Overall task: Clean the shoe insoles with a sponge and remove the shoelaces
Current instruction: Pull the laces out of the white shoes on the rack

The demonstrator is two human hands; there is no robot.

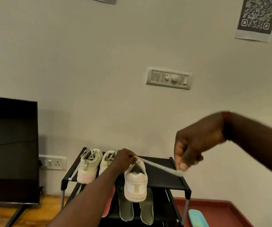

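Pinching tight, the right hand has one white lace between thumb and fingertips, stretched taut out to the right. At the lace's other end, the left hand curls its fingers on the mouth of the white shoe, which stands heel toward us on the top shelf of the black rack. That makes three shoes up there, with two cream shoes at the left. On the lower shelf lie two grey insoles and one pink insole. One blue insole lies right of the rack.
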